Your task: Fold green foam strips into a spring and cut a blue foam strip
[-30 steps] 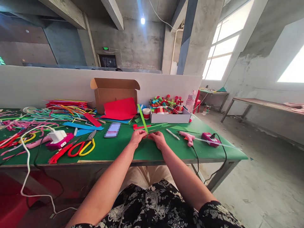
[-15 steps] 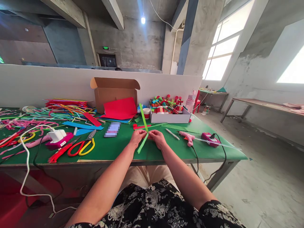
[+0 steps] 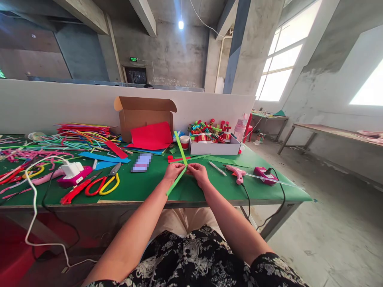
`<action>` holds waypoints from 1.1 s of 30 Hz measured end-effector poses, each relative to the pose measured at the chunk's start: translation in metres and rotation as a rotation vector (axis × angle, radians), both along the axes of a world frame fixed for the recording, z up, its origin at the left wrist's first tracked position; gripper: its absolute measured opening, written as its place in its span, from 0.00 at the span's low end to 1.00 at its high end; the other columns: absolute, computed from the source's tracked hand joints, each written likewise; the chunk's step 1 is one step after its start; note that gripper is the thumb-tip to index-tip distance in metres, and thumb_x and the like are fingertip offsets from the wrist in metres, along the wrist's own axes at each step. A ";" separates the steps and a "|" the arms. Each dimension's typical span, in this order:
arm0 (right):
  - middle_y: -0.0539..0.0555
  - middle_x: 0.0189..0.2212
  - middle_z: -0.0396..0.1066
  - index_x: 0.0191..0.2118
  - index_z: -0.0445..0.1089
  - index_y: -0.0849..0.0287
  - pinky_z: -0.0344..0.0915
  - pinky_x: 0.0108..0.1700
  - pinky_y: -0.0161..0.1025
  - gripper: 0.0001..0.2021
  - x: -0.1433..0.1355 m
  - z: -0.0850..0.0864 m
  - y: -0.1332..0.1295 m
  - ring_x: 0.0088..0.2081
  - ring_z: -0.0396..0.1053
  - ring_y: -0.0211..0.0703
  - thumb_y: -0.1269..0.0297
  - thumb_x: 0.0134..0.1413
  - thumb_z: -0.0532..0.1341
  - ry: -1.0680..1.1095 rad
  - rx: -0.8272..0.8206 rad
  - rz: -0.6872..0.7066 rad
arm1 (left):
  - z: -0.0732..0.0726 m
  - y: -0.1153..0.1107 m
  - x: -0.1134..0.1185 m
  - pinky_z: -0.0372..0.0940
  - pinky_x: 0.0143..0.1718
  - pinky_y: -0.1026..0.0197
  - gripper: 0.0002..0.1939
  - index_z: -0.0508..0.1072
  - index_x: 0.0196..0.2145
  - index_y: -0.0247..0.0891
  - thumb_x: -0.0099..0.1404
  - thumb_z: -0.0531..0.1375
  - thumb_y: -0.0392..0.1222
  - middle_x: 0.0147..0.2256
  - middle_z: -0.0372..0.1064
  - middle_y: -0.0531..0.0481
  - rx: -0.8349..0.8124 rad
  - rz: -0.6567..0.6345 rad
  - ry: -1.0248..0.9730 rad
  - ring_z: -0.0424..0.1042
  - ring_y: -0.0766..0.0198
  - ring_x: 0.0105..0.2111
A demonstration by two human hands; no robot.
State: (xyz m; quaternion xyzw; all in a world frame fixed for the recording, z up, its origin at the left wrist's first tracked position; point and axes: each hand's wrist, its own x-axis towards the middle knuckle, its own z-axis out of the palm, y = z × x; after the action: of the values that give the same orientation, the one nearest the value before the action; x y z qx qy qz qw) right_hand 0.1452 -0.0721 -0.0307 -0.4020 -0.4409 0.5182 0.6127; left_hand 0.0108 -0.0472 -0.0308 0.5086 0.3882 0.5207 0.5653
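Note:
Light green paper strips (image 3: 180,147) meet at an angle between my fingertips, one end standing up and away, the other slanting down toward my left wrist. My left hand (image 3: 174,172) pinches them from the left. From the right, my right hand (image 3: 198,173) pinches the same spot, its fingertips almost touching the left ones. Just beyond my hands lie a darker green strip (image 3: 199,158) and small red pieces (image 3: 175,160) on the green table. A white pen (image 3: 217,168) and a pink glue gun (image 3: 236,173) rest right of my right hand.
To the left lie scissors (image 3: 103,184), a phone (image 3: 141,163), a pink power strip (image 3: 78,178) with a white cable and piled pipe cleaners (image 3: 74,137). Behind stand an open cardboard box (image 3: 145,104), a paper cup (image 3: 184,142) and a white box (image 3: 215,149) of small crafts.
The lower end of the green strip has swung left and now lies along my left wrist. My hands have barely moved.

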 end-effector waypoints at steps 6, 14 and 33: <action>0.48 0.20 0.73 0.25 0.73 0.59 0.71 0.35 0.39 0.15 0.000 0.001 0.000 0.24 0.71 0.38 0.55 0.30 0.73 0.004 0.018 -0.034 | -0.002 0.002 -0.001 0.63 0.26 0.63 0.18 0.77 0.25 0.35 0.40 0.72 0.51 0.22 0.73 0.50 0.053 -0.046 0.002 0.68 0.66 0.22; 0.48 0.20 0.73 0.25 0.71 0.58 0.72 0.37 0.41 0.16 0.001 0.002 0.001 0.26 0.73 0.41 0.55 0.31 0.72 0.023 0.016 -0.044 | 0.002 -0.002 -0.001 0.63 0.28 0.63 0.17 0.78 0.33 0.37 0.44 0.70 0.44 0.30 0.76 0.48 0.044 -0.041 0.070 0.73 0.61 0.30; 0.45 0.18 0.70 0.22 0.69 0.57 0.70 0.33 0.37 0.19 0.000 -0.001 0.001 0.22 0.69 0.36 0.53 0.25 0.74 0.009 0.013 0.008 | -0.005 0.001 0.002 0.67 0.32 0.60 0.16 0.74 0.23 0.37 0.41 0.71 0.49 0.20 0.71 0.53 0.039 0.023 0.016 0.70 0.65 0.24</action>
State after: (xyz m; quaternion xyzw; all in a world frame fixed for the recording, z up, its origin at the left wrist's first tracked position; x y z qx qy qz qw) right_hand 0.1448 -0.0707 -0.0315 -0.3936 -0.4432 0.5197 0.6153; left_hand 0.0126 -0.0457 -0.0357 0.5192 0.3880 0.5306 0.5462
